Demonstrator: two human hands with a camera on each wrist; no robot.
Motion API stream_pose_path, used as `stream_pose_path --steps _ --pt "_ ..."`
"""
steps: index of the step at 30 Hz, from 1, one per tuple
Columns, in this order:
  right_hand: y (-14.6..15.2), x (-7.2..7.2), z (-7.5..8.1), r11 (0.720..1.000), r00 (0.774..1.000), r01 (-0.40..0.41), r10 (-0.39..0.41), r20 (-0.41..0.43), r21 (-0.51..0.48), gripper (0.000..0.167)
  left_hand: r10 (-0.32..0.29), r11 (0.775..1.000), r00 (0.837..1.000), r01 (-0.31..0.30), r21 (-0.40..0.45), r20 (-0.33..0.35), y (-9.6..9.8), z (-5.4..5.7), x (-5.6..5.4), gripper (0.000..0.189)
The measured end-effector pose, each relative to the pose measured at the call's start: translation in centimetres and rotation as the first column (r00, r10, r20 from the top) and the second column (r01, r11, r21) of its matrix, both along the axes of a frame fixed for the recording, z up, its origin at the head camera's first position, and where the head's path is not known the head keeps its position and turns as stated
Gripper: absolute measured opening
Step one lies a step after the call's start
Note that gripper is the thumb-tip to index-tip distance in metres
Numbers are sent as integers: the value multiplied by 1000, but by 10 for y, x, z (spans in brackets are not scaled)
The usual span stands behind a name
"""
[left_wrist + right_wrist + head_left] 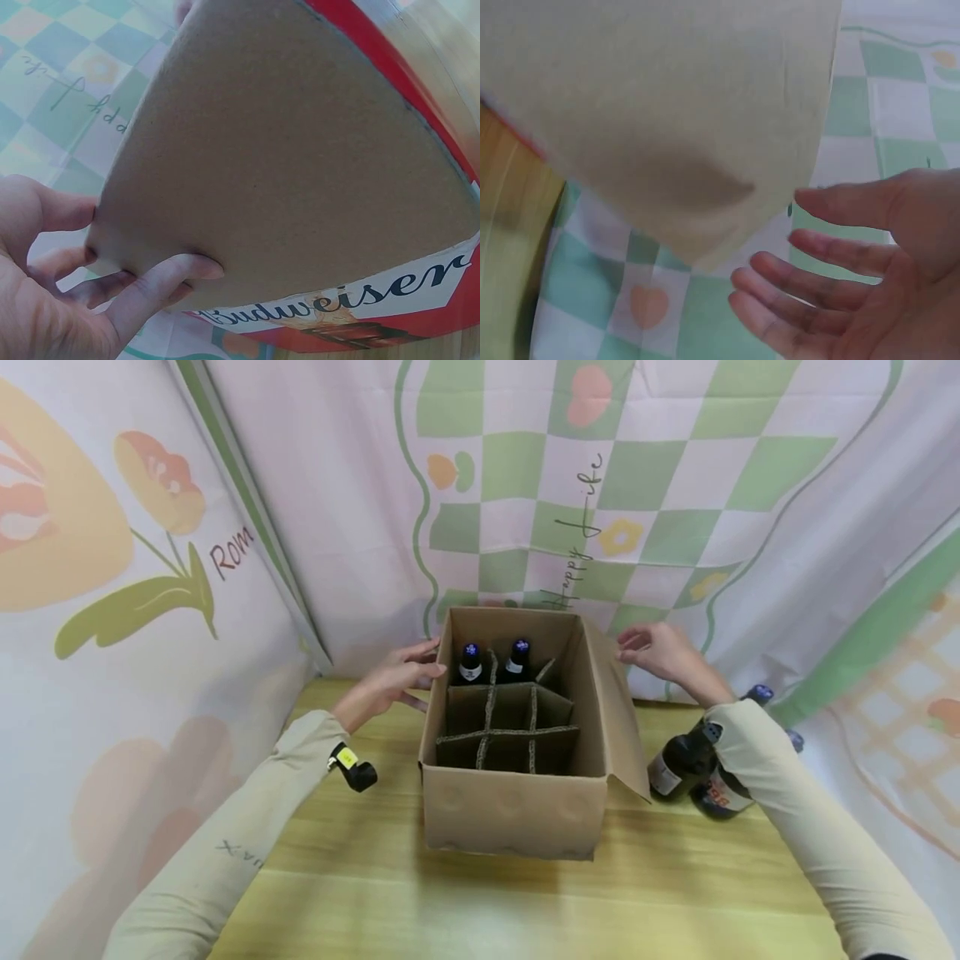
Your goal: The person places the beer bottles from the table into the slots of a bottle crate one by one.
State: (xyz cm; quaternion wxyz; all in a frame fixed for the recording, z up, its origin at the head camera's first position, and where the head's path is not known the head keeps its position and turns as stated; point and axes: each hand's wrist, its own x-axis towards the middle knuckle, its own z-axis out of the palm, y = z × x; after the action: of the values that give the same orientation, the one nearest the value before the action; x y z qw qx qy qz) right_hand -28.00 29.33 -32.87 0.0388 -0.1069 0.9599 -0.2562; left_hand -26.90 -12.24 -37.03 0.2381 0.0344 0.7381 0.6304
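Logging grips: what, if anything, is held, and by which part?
The left hand touches the cardboard box near its far left corner; whether it grips is unclear. The right hand beside the flap holds nothing.

I see the open-topped brown cardboard box (590, 702) standing upright on the wooden table (360, 827), its right flap (618, 718) slanting outward. Through the top I make out crossed cardboard dividers (508, 706), with two dark bottles with blue caps (470, 664) upright in separate compartments of the far row. My left wrist view shows plain brown card above red-and-white "Budweiser" printing (337, 296).
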Motion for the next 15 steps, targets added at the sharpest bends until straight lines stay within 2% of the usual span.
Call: stream_pose_path --steps 9,15 --pt "24 3 -4 999 995 -5 1 104 41 43 -4 1000 1000 4 -4 -9 0 2 1 74" --pt "38 13 -7 995 986 38 -54 158 97 48 1 1000 1000 -1 -10 -5 -1 1 1 74"
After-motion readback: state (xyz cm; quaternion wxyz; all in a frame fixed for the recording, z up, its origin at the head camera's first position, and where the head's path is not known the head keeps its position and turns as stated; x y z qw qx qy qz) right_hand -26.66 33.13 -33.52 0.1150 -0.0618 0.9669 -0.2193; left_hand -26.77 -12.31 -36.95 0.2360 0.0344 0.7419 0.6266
